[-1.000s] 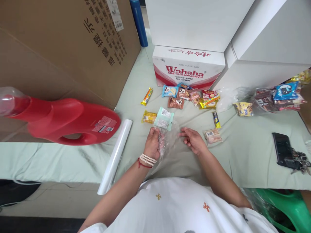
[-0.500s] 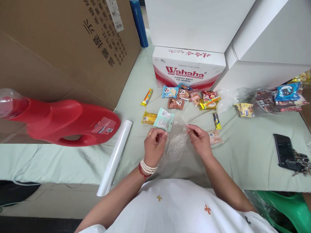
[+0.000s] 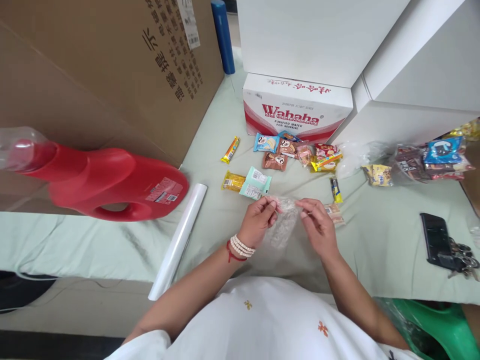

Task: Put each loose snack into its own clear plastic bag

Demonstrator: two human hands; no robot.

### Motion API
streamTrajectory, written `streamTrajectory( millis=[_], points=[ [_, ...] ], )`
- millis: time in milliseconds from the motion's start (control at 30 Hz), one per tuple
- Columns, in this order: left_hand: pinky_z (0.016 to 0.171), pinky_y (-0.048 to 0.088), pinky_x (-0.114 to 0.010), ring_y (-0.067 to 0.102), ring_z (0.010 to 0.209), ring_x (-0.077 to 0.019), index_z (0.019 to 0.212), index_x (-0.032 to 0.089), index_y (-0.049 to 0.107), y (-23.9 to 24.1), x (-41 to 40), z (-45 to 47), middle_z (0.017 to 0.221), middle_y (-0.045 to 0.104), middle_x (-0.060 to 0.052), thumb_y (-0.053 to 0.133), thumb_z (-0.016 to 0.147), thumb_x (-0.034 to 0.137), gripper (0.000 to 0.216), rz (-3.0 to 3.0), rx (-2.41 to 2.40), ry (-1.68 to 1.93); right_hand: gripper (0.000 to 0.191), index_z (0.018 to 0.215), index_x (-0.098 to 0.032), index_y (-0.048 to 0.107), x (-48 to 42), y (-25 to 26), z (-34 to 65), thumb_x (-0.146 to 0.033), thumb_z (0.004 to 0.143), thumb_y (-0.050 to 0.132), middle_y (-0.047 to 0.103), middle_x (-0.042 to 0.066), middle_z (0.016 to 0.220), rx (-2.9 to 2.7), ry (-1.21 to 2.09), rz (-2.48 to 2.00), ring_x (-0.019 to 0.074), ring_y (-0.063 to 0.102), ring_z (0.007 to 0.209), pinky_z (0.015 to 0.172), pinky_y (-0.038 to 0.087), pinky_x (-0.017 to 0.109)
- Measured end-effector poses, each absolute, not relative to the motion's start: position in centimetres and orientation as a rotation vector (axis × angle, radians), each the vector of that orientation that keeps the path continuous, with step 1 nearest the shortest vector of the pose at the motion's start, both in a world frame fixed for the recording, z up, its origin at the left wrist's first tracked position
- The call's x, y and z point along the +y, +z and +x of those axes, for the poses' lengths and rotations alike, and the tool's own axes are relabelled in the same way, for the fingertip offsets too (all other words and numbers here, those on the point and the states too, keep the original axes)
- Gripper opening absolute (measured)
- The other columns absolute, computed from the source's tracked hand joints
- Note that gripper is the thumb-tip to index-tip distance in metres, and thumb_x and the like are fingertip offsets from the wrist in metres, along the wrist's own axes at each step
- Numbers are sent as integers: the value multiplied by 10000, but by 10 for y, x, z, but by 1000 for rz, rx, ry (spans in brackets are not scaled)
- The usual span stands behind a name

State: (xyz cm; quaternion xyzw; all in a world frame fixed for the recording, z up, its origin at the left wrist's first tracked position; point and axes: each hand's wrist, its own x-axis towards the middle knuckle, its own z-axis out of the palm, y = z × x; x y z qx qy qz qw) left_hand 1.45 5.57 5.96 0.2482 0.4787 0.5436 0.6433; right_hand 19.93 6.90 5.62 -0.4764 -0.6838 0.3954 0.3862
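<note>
Hands (image 3: 257, 222) (image 3: 321, 227) hold a clear bag (image 3: 283, 227), lengthwise toward the shirt (image 3: 277, 320).

Left grip (image 3: 258, 222), right grip (image 3: 321, 231), clear bag (image 3: 282, 229) between (crumpled)

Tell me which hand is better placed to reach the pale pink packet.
The right hand, I'd judge: the pale pink packet lies just beside it, while the left hand is farther away, across the clear plastic bag.

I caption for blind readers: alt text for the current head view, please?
A person's left hand and right hand hold a clear plastic bag over a pale green cloth. Beyond lie wrapped snacks, before a Wahaha box; a red jug is at left.
</note>
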Motion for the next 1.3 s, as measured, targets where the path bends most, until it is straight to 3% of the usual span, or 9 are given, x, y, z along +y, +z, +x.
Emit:
streamTrajectory(
  millis=[100, 200, 533, 700, 800, 933, 1033, 1133, 1300],
  points=[
    [446, 294, -199, 407, 470, -54, 864, 168, 664, 64, 48, 15, 688, 622, 16, 730, 822, 523, 364, 686, 1110, 1207, 296, 1213, -319, 726, 76, 63, 193, -433, 948, 658, 626, 80, 1201, -1699, 1091, -1191, 228, 607, 1024, 894, 510, 365],
    [471, 336, -212, 427, 478, -63, 864, 171, 677, 68, 43, 15, 714, 646, 3, 697, 861, 485, 314, 780, 1153, 1182, 174, 1026, -309, 771, 81, 66, 183, -419, 894, 739, 652, 64, 1101, -1741, 1095, -1162, 238, 600, 1074, 965, 471, 380],
    [555, 392, -232, 453, 551, -101, 785, 190, 665, 68, 30, 2, 710, 614, 4, 630, 882, 345, 185, 906, 1297, 1183, 241, 890, -233, 656, 88, 57, 188, -464, 888, 723, 628, 9, 884, -1265, 1411, -1243, 158, 554, 809, 797, 474, 286],
    [740, 538, -295, 637, 821, -186, 647, 188, 603, 91, 32, -9, 843, 666, -53, 664, 774, 282, 169, 742, 1119, 1322, 321, 949, -257, 552, 94, 77, 194, -555, 919, 667, 668, 23, 959, -1141, 1266, -1257, 168, 633, 846, 657, 534, 263],
    [592, 556, -314, 669, 684, -190, 696, 193, 558, 100, 42, -41, 846, 667, -62, 689, 748, 319, 189, 442, 907, 1198, 357, 963, -269, 512, 102, 93, 210, -565, 891, 698, 624, -28, 769, -1104, 1237, -1317, 102, 519, 523, 411, 371, 199],
    [401, 405, -224, 579, 495, -134, 766, 186, 583, 88, 61, -81, 777, 648, -57, 710, 736, 314, 183, 467, 1065, 1020, 411, 906, -258, 516, 122, 85, 223, -528, 766, 792, 546, -71, 638, -1108, 1462, -1372, 54, 337, 382, 336, 171, 194],
    [548, 499, -244, 640, 679, -161, 826, 189, 609, 70, 61, -81, 873, 659, -59, 724, 732, 273, 171, 660, 1575, 1251, 403, 844, -255, 505, 134, 60, 219, -504, 702, 789, 548, -62, 603, -1083, 1482, -1459, 74, 351, 383, 336, 174, 218],
    [885, 553, -375, 650, 1008, -239, 1011, 214, 662, 60, 41, -59, 1079, 665, -91, 688, 748, 192, 266, 1146, 1854, 1556, 352, 841, -255, 503, 134, 38, 209, -476, 714, 746, 567, -54, 609, -1052, 1451, -1501, 94, 399, 407, 354, 222, 232],
    [1232, 197, -612, 558, 1331, -291, 1076, 310, 732, 40, 27, -22, 1193, 722, -82, 574, 811, 74, 388, 2064, 1248, 1073, 305, 844, -248, 514, 128, 24, 203, -428, 709, 722, 570, -63, 610, -1050, 1443, -1515, 95, 404, 409, 369, 239, 236]
  ],
)
